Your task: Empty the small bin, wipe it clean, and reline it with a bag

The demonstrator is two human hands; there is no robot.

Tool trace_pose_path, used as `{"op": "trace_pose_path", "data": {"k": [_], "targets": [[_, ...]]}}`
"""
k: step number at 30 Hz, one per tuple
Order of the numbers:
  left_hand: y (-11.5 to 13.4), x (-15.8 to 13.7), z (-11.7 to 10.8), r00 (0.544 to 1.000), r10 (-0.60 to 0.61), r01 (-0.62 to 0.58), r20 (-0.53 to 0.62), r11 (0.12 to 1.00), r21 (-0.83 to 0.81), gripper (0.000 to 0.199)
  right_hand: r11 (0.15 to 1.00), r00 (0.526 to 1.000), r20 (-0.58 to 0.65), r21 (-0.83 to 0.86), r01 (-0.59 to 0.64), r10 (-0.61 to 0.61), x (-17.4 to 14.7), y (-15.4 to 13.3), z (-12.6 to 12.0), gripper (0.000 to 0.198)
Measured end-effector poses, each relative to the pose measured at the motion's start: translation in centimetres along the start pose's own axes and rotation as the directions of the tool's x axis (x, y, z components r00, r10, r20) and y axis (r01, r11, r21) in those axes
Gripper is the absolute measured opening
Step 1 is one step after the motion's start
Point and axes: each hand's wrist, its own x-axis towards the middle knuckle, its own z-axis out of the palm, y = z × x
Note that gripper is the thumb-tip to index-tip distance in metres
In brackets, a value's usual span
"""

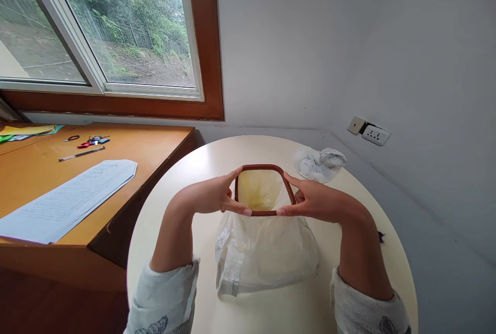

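Note:
A brown squarish rim [263, 167] with rounded corners tops what looks like a small waste bin at the middle of the round table. A thin white plastic bag [267, 251] lines the opening, yellowish inside, and hangs loosely out below the rim toward me. My left hand [217, 193] grips the rim's left side, thumb at the near corner and a finger at the far corner. My right hand [320, 201] grips the right side in the same way. The bin's body is hidden by the bag.
Behind the right hand lies a crumpled white plastic bag [320, 162] on the round table [163, 251]. A small dark scrap [381, 237] is near its right edge. On the wooden desk [155, 140] at left are papers [77, 194], a pen [81, 154] and keys [95, 140].

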Motion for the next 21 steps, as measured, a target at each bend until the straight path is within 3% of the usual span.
{"op": "trace_pose_path", "data": {"k": [12,17,21], "targets": [[-0.2,-0.1,0.1,1.0,-0.015,0.015,-0.016,0.999,0.034,0.099,0.999,0.999,-0.024,-0.032,-0.025,0.024,-0.1,0.9,-0.2,0.078],[-0.2,-0.4,0.0,0.999,0.006,-0.003,-0.037,0.997,0.072,0.089,0.991,0.988,-0.15,-0.121,-0.053,0.034,0.1,2.4,-0.5,0.064],[-0.3,-0.6,0.1,0.998,0.004,0.003,-0.056,0.992,0.123,0.082,0.962,0.946,-0.29,-0.185,-0.203,0.144,0.5,3.3,-0.7,0.068]]}}
